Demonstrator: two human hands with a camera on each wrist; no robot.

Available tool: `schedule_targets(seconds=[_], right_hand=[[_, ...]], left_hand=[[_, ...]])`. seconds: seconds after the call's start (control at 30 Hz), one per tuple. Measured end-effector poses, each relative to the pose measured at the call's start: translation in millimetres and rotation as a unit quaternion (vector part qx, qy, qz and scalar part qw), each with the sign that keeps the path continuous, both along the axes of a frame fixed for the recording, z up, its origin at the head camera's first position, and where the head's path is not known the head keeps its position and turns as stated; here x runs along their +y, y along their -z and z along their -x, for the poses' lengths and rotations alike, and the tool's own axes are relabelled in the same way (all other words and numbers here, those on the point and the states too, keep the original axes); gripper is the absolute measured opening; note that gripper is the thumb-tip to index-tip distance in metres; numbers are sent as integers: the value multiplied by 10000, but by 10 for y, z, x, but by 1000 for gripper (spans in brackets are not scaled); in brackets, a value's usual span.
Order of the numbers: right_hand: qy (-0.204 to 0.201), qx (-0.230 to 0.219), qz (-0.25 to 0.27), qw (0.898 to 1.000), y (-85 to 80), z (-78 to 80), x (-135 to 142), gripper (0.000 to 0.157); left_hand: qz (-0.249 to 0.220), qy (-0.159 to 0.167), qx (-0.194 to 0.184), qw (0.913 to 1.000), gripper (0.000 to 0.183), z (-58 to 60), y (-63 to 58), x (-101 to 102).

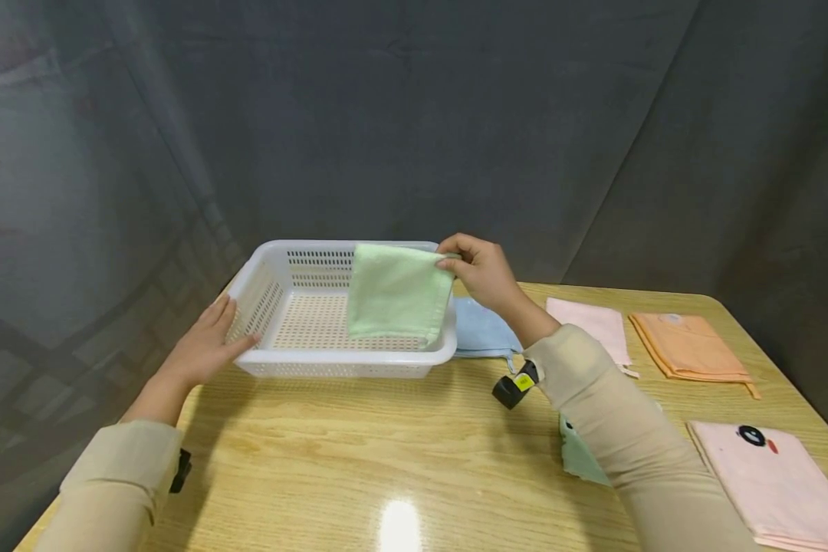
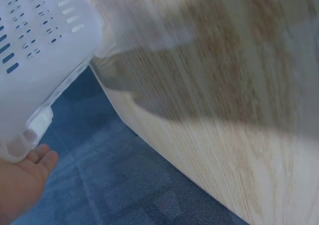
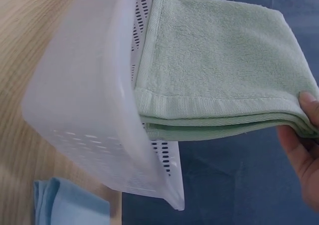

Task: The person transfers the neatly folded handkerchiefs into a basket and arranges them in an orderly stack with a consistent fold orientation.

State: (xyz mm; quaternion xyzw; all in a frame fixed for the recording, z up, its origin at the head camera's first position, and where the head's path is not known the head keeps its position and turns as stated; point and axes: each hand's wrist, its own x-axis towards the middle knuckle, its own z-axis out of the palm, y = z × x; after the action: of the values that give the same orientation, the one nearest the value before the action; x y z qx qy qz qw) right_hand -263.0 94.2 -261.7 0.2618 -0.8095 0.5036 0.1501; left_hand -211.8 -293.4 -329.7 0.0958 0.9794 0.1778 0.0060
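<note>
My right hand pinches a folded light-green towel by its upper right corner, thumb in front. The towel hangs over the right part of a white perforated plastic basket. In the right wrist view the layered folds of the towel show, held at one corner by the thumb and fingers. My left hand rests against the basket's left end with its fingers extended and the thumb toward the near rim. The left wrist view shows that hand beside the basket's end handle.
A folded blue towel lies right of the basket. Farther right are a pink towel, an orange towel and a pink towel with a dark eye pattern. My right sleeve partly covers another green towel. A dark curtain hangs behind the table.
</note>
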Motion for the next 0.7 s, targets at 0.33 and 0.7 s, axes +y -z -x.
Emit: schedule_targets(seconds=[0.33, 0.7], right_hand=[[45, -62, 45, 10000, 85, 10, -36, 7], [108, -157, -113, 9998, 195, 12, -66, 7]], left_hand=[[25, 15, -4, 10000, 83, -16, -24, 16], [13, 23, -1, 10000, 83, -15, -24, 24]])
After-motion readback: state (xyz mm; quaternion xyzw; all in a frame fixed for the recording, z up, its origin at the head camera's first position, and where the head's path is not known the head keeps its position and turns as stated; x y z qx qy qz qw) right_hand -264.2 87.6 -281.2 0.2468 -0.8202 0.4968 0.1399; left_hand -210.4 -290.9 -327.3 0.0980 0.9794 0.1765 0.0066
